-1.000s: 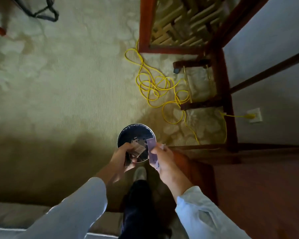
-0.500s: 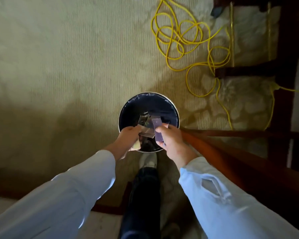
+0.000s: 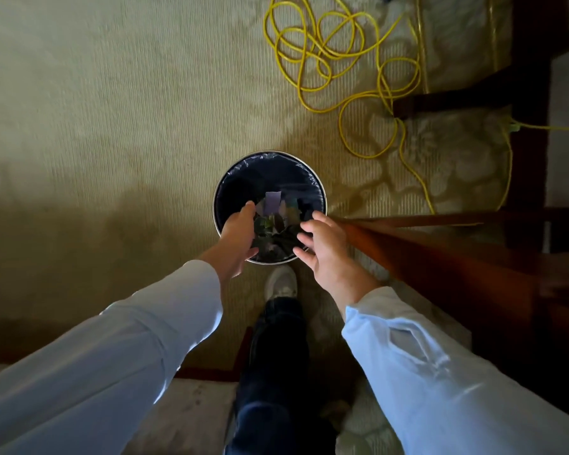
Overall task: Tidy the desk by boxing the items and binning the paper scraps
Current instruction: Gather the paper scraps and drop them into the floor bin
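Yellow cable [image 3: 322, 50], dark-lined bin [image 3: 321, 192], purple scrap [image 3: 272, 201]

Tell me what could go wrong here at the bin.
The purple scrap, between the open left hand and right hand, looks loose over the bin and might drift onto the carpet. The shoe stands right at the bin and could knock it. The looped yellow cable nearby is a possible trip hazard.
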A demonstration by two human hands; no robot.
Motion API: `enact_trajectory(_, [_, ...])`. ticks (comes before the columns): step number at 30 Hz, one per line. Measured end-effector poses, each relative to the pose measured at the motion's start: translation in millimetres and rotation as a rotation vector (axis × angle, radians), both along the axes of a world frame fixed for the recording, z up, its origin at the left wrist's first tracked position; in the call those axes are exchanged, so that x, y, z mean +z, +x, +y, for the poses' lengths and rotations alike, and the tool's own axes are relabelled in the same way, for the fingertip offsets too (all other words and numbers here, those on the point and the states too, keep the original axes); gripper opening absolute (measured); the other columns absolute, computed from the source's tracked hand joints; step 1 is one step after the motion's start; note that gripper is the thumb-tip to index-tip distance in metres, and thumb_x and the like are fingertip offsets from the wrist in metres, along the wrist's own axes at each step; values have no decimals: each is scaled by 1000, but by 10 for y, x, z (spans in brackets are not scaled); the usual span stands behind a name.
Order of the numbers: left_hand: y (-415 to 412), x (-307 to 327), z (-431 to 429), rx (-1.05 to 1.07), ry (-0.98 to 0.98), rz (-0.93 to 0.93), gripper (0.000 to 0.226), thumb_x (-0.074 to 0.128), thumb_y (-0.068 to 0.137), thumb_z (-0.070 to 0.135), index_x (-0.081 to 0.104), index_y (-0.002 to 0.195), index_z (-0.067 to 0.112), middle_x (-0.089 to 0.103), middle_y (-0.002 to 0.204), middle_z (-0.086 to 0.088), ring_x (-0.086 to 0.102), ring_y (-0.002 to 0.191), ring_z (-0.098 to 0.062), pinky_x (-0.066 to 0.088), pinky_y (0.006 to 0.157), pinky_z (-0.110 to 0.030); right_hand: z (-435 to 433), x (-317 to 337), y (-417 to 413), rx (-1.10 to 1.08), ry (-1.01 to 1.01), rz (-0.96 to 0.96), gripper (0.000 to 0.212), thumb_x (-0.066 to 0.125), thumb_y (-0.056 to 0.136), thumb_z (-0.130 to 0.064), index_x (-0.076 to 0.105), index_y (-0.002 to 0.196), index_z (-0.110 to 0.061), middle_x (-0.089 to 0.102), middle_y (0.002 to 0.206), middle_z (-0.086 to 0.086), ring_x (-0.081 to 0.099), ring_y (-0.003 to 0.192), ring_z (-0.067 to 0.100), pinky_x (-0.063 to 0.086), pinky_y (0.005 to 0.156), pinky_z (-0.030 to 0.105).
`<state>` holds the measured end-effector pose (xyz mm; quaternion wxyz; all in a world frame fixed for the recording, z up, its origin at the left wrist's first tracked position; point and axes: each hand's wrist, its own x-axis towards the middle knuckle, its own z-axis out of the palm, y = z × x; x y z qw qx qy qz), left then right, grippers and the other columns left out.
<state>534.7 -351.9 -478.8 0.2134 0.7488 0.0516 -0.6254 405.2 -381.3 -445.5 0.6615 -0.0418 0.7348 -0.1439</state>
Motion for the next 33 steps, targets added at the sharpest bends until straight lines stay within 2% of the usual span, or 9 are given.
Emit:
enact_trajectory(4, [-112, 480, 100, 31, -52, -49, 25, 44, 99, 35, 61, 108, 19, 65, 103, 2, 61, 100, -17, 52, 91, -39, 168, 513, -75, -21, -71, -26, 39, 47, 95, 1, 52, 133, -9, 58, 108, 8, 59, 117, 26, 50, 97, 42])
enact_trajectory(7, [-202, 958, 214, 64, -93, -29, 17, 50, 96, 27, 63, 93, 16, 64, 92, -2, 61, 85, -17, 52, 82, -35, 344, 970, -146, -59, -115, -22, 37, 48, 95, 1, 55, 130, -7, 59, 108, 12, 59, 116, 27, 51, 95, 39])
enact_trajectory(11, [-307, 1626, 419, -1, -147, -46, 18, 49, 95, 22, 65, 99, 14, 64, 92, -3, 61, 78, -15, 51, 68, -28, 559, 1627, -221, -142, -184, -49, 33, 49, 95, 0, 56, 127, -6, 60, 123, 25, 58, 119, 32, 49, 92, 36])
enact_trajectory(17, [-515, 2693, 782, 21, -281, 14, 11, 57, 91, 22, 66, 88, 16, 65, 85, -1, 61, 74, -15, 52, 67, -28, 996, 2729, -493, -209, -333, -114, 34, 48, 93, 4, 58, 123, -8, 61, 120, 20, 60, 112, 28, 49, 82, 30])
enact_trajectory(19, [-630, 3035, 907, 42, -315, 47, 11, 56, 91, 21, 64, 88, 13, 64, 83, -2, 61, 71, -15, 51, 63, -28, 1168, 3069, -622, -208, -386, -128, 38, 48, 91, 7, 58, 124, -8, 60, 112, 14, 56, 99, 19, 49, 92, 35])
enact_trajectory(23, [-940, 3659, 1156, -12, -393, 108, 13, 51, 95, 20, 61, 97, 12, 63, 85, -1, 60, 72, -15, 49, 64, -28, 1573, 3672, -927, -231, -473, -185, 33, 45, 93, 5, 58, 119, -10, 60, 127, 17, 58, 94, 18, 47, 99, 39])
enact_trajectory(27, [-1277, 4144, 1412, -119, -460, 141, 13, 52, 94, 22, 63, 90, 16, 63, 90, -2, 60, 75, -15, 48, 66, -28, 2068, 4075, -1313, -280, -544, -179, 26, 50, 93, 1, 61, 111, -13, 61, 124, 17, 61, 115, 28, 48, 99, 39])
enact_trajectory(30, [-1564, 4466, 1585, -202, -484, 158, 14, 50, 94, 22, 60, 85, 18, 63, 85, -1, 60, 73, -14, 47, 63, -26, 2437, 4268, -1629, -340, -587, -139, 30, 49, 92, 6, 64, 102, -17, 65, 116, 9, 62, 109, 23, 51, 95, 37])
enact_trajectory(33, [-1904, 4741, 1759, -326, -512, 180, 15, 47, 95, 22, 59, 87, 18, 61, 83, 0, 57, 71, -13, 45, 64, -26, 2755, 4431, -1934, -346, -629, -97, 26, 53, 93, 0, 63, 109, -17, 66, 104, 4, 63, 96, 18, 53, 82, 31])
